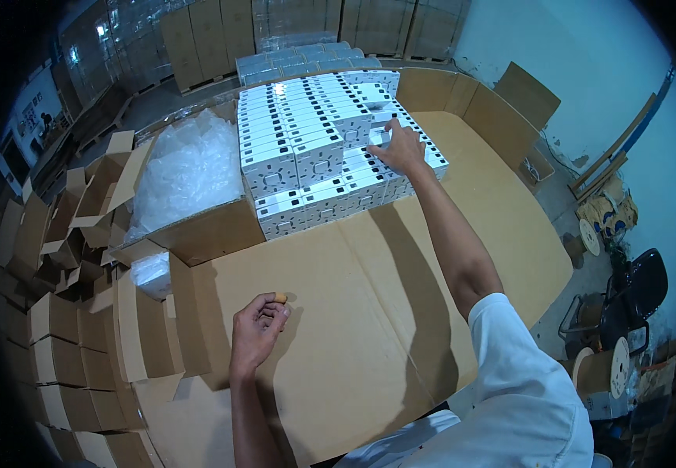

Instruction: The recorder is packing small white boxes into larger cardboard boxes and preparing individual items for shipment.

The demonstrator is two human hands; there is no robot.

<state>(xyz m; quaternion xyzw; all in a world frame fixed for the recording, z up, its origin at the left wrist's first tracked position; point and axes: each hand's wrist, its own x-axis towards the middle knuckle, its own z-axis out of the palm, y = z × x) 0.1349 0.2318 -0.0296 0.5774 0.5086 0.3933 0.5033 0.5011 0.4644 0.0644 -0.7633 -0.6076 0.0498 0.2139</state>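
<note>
My right hand point(402, 150) reaches out to the right side of a stack of white boxes with dark printed marks point(318, 160). Its thumb and fingers span a small white box point(382, 138) and grip it; part of that box is hidden by the hand. Over the cardboard-covered table point(353, 312), my left hand point(257, 331) is held with its fingers curled in and nothing visible in them. An orange cover point(280, 297) sits on one of its fingertips.
Left of the stack, a large carton point(198, 230) holds clear plastic bags point(186, 171). An open carton point(147, 327) with a plastic-wrapped packet point(151, 274) stands nearer. Several brown cartons point(57, 320) line the left. A black chair point(646, 288) and cable reels point(619, 366) stand right.
</note>
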